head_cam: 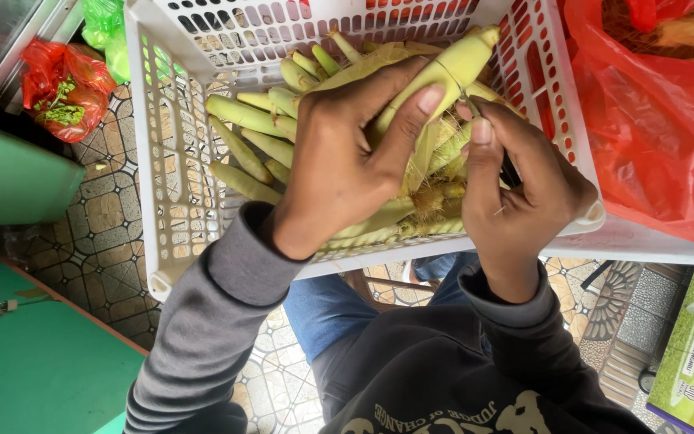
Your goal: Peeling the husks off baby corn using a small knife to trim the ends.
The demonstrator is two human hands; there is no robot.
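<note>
While both hands grip it, corn ear (451, 72) aslant, tip toward upper right over white crate (162, 161).

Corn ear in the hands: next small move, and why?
Probably draw the blade in the right hand down the husk. The left hand grips the corn ear upright over the white crate, the husk looks partly split, and the right thumb sits at the split.
</note>
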